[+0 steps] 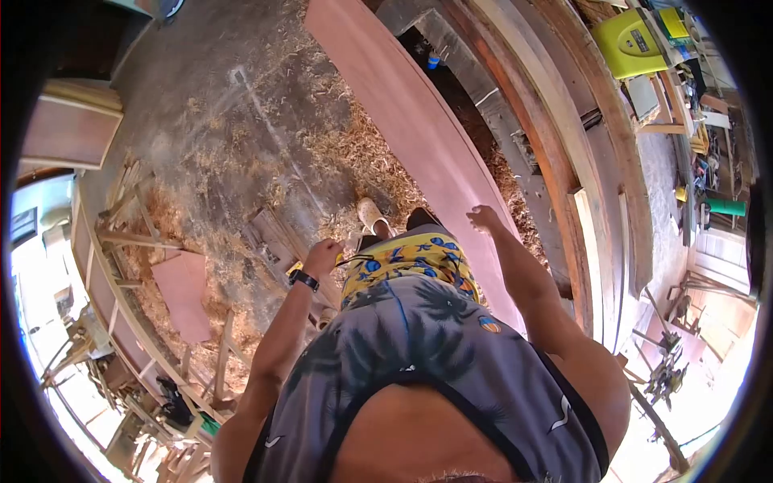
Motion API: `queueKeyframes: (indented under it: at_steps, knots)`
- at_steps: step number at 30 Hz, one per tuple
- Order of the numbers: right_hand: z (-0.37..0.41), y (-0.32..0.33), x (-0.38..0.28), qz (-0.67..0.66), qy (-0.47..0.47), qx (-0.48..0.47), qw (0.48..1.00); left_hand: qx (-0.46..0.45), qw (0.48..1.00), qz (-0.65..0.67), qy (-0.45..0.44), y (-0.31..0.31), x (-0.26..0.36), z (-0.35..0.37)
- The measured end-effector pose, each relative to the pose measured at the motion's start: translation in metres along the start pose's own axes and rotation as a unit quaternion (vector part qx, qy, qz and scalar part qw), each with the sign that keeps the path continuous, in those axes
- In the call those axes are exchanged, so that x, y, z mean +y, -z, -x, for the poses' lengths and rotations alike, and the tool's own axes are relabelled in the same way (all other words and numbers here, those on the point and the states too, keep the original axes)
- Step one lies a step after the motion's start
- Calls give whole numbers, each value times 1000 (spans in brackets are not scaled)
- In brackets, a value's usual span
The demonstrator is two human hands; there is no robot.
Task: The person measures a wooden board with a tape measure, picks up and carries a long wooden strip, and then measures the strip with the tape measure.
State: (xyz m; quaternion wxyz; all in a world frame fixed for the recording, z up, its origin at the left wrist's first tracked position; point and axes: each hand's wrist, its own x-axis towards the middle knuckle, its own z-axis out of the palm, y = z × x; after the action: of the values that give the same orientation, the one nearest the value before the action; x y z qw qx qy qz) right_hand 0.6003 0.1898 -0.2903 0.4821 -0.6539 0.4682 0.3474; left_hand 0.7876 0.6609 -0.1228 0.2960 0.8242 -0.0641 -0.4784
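My left hand [324, 256], with a dark watch [303, 279] on its wrist, hangs beside my yellow patterned shorts [411, 258]. Its fingers are closed, and small bits of yellow show at its edges; I cannot tell what it holds. Over the long pinkish plywood board [419, 129] is my right hand [483, 219], its fingers loosely bent and apart with nothing in them. The board runs from the top of the view down past my right side.
Thick wooden planks [555, 88] lie to the right of the board. A lime-green machine [630, 44] stands at the upper right. Shavings [374, 149] cover much of the floor. At the left are a pink panel piece [183, 294] and a timber frame [141, 240].
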Motion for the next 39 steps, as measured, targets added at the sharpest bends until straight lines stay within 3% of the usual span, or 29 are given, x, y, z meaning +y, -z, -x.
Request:
queueKeyframes:
  at_steps: [2, 4, 6, 7, 11, 13, 17, 19, 21, 22, 23, 25, 28, 29, 30, 32, 34, 35, 36, 37, 39]
  knots:
    - [-8, -3, -30, -20, 23, 19, 999, 27, 999, -20, 3, 29, 7, -1]
    - [19, 6, -87, 188, 115, 160, 962, 35, 999, 12, -21, 43, -1, -7]
    - [3, 16, -116, 160, 78, 126, 976, 34, 999, 21, -28, 55, -3, -17]
    - [-7, 19, -126, 202, 52, 124, 970, 2, 1000, -19, 10, 61, -3, -21]
    - [-73, 32, -146, 292, -16, 135, 947, 33, 997, -68, -7, 59, -20, -25]
    - [-94, 39, -159, 283, -31, 125, 950, -48, 996, -51, 57, 72, -4, -22]
    - [-177, 43, -174, 235, -32, 168, 957, -6, 995, -78, 65, 88, 14, -12]
    - [-204, 36, -181, 212, -26, 184, 959, -49, 989, -85, 108, 99, 19, -10]
    - [-203, 37, -203, 196, -36, 275, 941, -61, 987, -86, 122, 107, 18, -11]
    - [-213, 39, -212, 199, -39, 270, 941, -63, 982, -86, 157, 110, 15, -12]
    - [-237, 43, -218, 382, -50, 114, 916, -64, 976, -84, 190, 112, 14, -15]
    - [-270, 45, -211, 550, -54, -50, 832, -60, 973, -85, 206, 117, 25, -20]
    - [-270, 31, -200, 319, -62, 130, 937, -49, 968, -65, 236, 119, 28, -29]
    - [-245, 29, -210, 213, -92, 187, 955, -55, 972, -39, 226, 117, 29, -32]
    - [-211, 24, -226, 168, -63, 211, 961, -62, 975, -11, 214, 115, 28, -35]
    - [-208, -4, -222, 281, -8, 194, 940, -60, 978, -20, 200, 106, 19, -40]
    - [-252, -59, -167, 288, 47, 228, 929, -55, 981, 30, 183, 93, 23, -48]
    - [-212, -59, -214, 376, -78, 192, 903, -56, 981, -22, 185, 97, 45, -50]
    - [-178, -29, -258, 290, -68, -13, 954, -44, 982, -17, 185, 96, 46, -55]
    - [-185, -51, -249, 332, -30, 152, 931, -68, 981, -28, 181, 96, 45, -58]
    - [-190, -49, -243, 297, 53, 169, 938, -70, 979, -32, 188, 99, 46, -59]
